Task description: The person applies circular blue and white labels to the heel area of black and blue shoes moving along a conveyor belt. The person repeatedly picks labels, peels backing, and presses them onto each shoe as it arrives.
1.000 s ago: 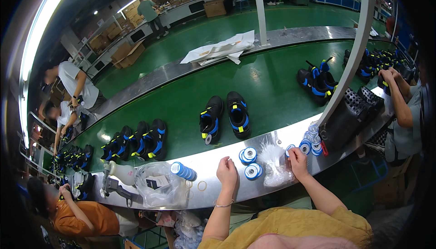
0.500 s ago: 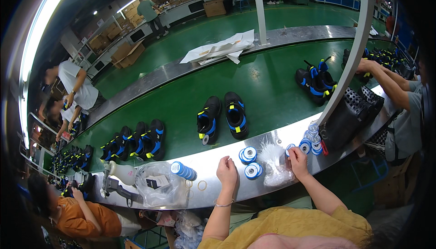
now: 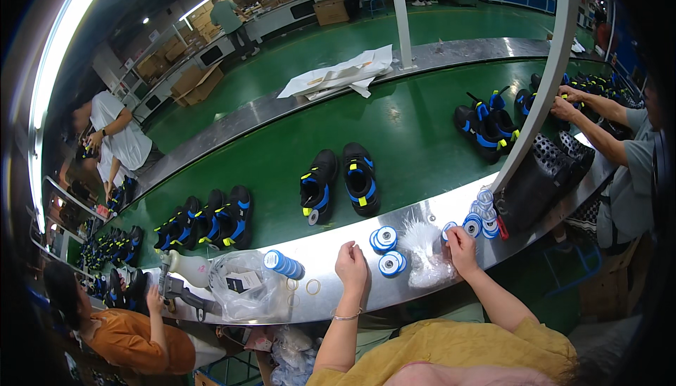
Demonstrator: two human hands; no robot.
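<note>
My left hand (image 3: 351, 268) is closed above the metal ledge (image 3: 331, 298), its fingers curled inward; whatever they may hold is hidden. My right hand (image 3: 462, 252) is closed in a pinch beside a round blue-rimmed tag (image 3: 448, 230); I cannot make out whether it grips anything. Between my hands lie a bundle of thin clear plastic strands (image 3: 427, 263) and stacks of round blue-and-white tags (image 3: 389, 264). Beyond, on the green belt, stands a pair of black-and-blue shoes (image 3: 360, 178); a round grey tag (image 3: 314, 216) hangs at the left shoe.
Left along the ledge are a blue tag stack (image 3: 284, 264), rubber bands (image 3: 313, 287), a clear plastic bag (image 3: 246, 301), a tagging gun (image 3: 184, 293) and a white bottle (image 3: 190, 269). A white post (image 3: 542, 97) rises at right, near black boots (image 3: 549, 167). Co-workers handle shoes on both sides.
The shoes on the belt have shifted slightly left. My hands have stayed put. The person in orange has moved a hand off a shoe, and the right co-worker's hands have shifted over other shoes.
</note>
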